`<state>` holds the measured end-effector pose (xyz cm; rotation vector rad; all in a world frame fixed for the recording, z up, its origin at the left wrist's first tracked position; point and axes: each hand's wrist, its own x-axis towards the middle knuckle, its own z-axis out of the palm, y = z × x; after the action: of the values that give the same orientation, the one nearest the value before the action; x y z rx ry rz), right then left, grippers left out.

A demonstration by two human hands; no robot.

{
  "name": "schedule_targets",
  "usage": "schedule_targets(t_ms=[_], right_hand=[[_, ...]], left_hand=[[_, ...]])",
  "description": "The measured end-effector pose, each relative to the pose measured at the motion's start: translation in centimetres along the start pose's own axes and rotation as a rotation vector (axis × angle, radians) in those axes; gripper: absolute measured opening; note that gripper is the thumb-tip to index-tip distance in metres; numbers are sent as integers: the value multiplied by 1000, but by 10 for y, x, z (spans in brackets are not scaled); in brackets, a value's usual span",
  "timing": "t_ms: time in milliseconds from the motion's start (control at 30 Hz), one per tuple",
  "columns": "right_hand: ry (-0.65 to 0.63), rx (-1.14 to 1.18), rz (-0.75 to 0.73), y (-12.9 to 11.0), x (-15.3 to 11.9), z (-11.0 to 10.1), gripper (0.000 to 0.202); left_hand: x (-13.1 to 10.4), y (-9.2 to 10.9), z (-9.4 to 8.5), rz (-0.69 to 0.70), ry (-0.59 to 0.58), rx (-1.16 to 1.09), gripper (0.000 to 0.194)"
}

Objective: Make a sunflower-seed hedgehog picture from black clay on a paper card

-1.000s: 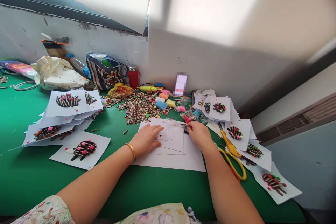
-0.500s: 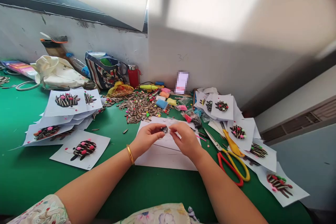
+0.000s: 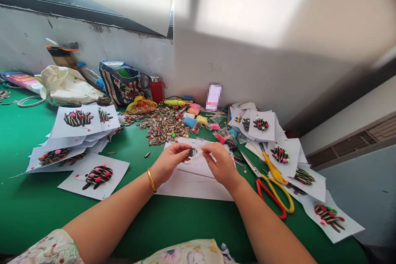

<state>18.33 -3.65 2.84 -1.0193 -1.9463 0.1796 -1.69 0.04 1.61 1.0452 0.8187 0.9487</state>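
Over the white paper in the middle, my two hands are close together at a small clear plastic packet with a dark lump in it. My left hand, with a gold bangle at the wrist, pinches the packet's dark side between thumb and fingers. On the other side, my right hand is closed on the clear, pale end of the plastic. What the dark lump is made of is too small to tell. Part of a pencilled outline shows on the top sheet beneath the hands.
Sunflower seeds lie heaped behind the hands, beside coloured clay packets. Red-and-yellow scissors lie open at the right. Cards with seed hedgehogs are stacked left and right. A red flask stands near the wall.
My hands have drawn slightly apart, left hand shifting a little to the left. More of the dark lump and clear plastic now shows between them.
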Motion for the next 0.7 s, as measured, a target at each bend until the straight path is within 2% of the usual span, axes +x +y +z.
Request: schedule_targets(t_ms=[167, 267, 367, 467, 533, 600, 700], right_hand=[[-2, -75, 34, 3, -1, 0, 22], [-2, -215, 101, 13, 0, -7, 25], [-48, -427, 262, 31, 0, -21, 26], [-188, -616, 481, 49, -3, -34, 26], [-261, -680, 560, 55, -6, -39, 25], [-263, -716, 568, 57, -7, -39, 25], [-178, -730, 484, 53, -7, -30, 26]], left_hand=[[-2, 2, 1, -29, -9, -33, 38], [-3, 4, 0, -88, -12, -112, 42], [-3, 6, -2, -114, -5, -196, 39], [-2, 9, -4, -114, 5, -246, 34], [-2, 11, -3, -119, 3, -275, 31], [-1, 11, -3, -120, -8, -283, 31], [0, 9, -4, -95, -14, -232, 31]])
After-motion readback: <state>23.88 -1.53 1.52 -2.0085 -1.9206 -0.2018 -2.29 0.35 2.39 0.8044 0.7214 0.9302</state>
